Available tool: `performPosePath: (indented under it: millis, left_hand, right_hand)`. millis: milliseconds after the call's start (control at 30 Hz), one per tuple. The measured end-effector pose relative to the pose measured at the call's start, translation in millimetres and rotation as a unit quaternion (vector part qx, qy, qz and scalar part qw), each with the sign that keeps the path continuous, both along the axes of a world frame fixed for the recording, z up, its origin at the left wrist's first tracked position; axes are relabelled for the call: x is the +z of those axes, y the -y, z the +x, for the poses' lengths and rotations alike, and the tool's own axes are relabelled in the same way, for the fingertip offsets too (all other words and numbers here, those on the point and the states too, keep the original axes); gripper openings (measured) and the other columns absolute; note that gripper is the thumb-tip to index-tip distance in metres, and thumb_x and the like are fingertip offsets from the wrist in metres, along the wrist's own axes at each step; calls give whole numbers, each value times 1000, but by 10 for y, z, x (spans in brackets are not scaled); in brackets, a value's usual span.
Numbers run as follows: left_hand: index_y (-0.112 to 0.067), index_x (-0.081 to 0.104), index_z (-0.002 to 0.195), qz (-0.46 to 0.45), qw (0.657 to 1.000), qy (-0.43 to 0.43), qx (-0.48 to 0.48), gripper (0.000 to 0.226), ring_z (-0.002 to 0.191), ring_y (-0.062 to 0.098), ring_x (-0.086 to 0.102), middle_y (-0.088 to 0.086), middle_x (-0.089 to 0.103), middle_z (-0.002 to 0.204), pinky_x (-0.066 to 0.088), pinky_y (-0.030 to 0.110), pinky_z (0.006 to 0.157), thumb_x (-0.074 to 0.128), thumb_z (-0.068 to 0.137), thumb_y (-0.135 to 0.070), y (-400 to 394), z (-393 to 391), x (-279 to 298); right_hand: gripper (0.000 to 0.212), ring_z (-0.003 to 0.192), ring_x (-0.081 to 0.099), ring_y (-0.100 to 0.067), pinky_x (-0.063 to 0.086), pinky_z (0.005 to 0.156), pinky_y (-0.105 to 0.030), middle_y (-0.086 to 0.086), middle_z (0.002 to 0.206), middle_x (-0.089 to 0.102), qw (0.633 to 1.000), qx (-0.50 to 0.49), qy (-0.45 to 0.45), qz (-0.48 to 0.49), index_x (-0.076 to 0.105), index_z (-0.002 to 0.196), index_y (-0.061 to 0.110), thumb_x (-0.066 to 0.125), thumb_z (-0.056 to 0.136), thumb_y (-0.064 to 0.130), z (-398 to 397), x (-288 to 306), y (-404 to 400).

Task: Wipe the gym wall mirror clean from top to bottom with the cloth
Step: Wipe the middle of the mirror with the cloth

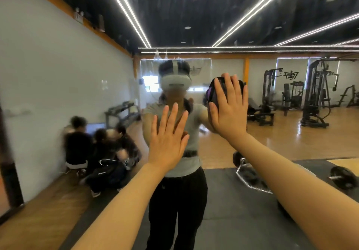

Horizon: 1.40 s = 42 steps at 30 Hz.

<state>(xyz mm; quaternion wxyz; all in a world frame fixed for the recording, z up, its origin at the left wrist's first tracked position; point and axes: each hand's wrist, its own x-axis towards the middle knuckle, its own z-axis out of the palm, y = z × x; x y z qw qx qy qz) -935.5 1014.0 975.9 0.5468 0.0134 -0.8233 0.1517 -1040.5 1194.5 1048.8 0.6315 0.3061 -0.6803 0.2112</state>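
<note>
The wall mirror (pixel 213 16) fills the whole view and shows streaks and smears in its upper part. My right hand (pixel 228 107) presses a dark cloth with a purple edge (pixel 212 93) flat against the glass at about head height, fingers straight and spread. My left hand (pixel 168 135) lies flat on the mirror lower and to the left, fingers straight, holding nothing. My own reflection stands behind both hands.
Reflected in the glass are a wooden gym floor, a dark mat, a barbell with plates (pixel 342 177) at right, weight machines (pixel 314 92) at far right, and several people crouched by a white wall (pixel 101 146) at left.
</note>
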Motion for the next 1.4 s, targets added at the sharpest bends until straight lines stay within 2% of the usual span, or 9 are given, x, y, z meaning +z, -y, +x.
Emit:
performPosePath:
  millis: [167,300,400,533,700,867,1000,1200,1400]
  left_hand:
    - [-21,13,159,-6,1000,-14,-1,68,154,32,6,10,1,166,9,54,122,36,100,-43,16,-40,-14]
    - [-21,14,160,-9,1000,-29,-1,67,153,32,6,10,2,167,7,53,122,35,100,-43,18,-70,-27]
    - [-19,17,159,-12,999,-42,-8,65,153,32,7,11,5,166,8,54,121,33,101,-43,17,-78,-33]
    - [-20,12,160,-15,999,-44,-2,66,154,31,3,11,2,167,8,54,121,30,101,-44,20,-80,-32]
    - [-21,9,160,-18,999,-45,-3,68,154,30,1,11,-1,167,4,53,122,31,101,-44,37,-86,-43]
    - [-21,8,161,-18,999,-49,-1,69,154,30,1,10,-2,167,6,54,121,33,101,-44,26,-79,-35]
    - [-20,15,160,-20,998,-52,-4,67,153,30,5,12,7,166,3,53,122,34,100,-44,9,-71,-23]
    - [-18,20,159,-22,999,-45,-9,66,153,31,6,14,12,166,1,52,123,37,100,-43,13,-45,-15]
    - [-17,22,159,-20,999,-38,-5,65,153,32,8,15,10,166,4,54,122,35,101,-44,9,-52,-16]
  right_hand:
    - [58,151,18,-35,5,123,-52,-17,161,28,1000,6,-2,7,34,154,12,38,102,37,3,-292,-9]
    - [57,153,16,-34,4,124,-52,-17,162,27,1000,1,11,6,33,154,13,32,105,40,44,-570,7]
    - [57,154,12,-32,7,123,-54,-16,163,23,999,-5,27,22,30,155,14,31,105,41,75,-905,-9]
    - [56,154,12,-32,12,122,-57,-15,163,22,998,-21,52,38,29,156,15,27,107,43,101,-1185,-28]
    - [57,154,11,-31,12,122,-57,-14,164,20,997,-23,47,63,30,156,16,33,105,40,97,-991,-98]
    - [59,153,14,-32,5,123,-51,-16,164,22,998,-35,48,17,33,155,13,35,102,39,26,-174,-193]
    - [60,152,15,-33,8,123,-51,-16,163,24,998,-36,42,6,32,155,10,38,101,36,-40,331,-298]
    - [61,151,16,-32,6,124,-48,-17,162,26,994,-18,72,-84,31,154,4,39,100,31,27,107,-102]
    - [59,153,15,-32,12,123,-52,-17,163,24,994,-23,90,-58,31,154,4,35,102,34,62,-588,-153]
